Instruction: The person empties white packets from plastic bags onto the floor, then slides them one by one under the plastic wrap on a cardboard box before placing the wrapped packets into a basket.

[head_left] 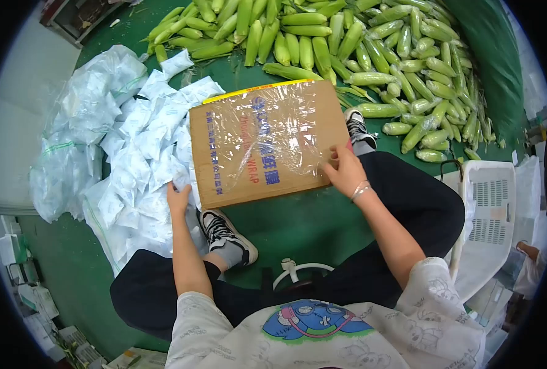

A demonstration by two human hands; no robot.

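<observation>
A cardboard box with blue and red print, "WRAP" among it, stands between my feet, a yellow strip along its far edge. Clear plastic film lies creased over its top. At the box's right edge, my right hand has thumb and fingertips drawn together on the film, where creases meet. Beside the box's near left corner is my left hand, thumb and fingers apart, close to a heap of white-and-blue packets. No object shows in its fingers.
Unwrapped green corn is piled beyond the box. To its right lie film-wrapped ears. A clear bag of packets slumps at far left. A white plastic basket stands by my right knee, and part of another person's hand shows at far right.
</observation>
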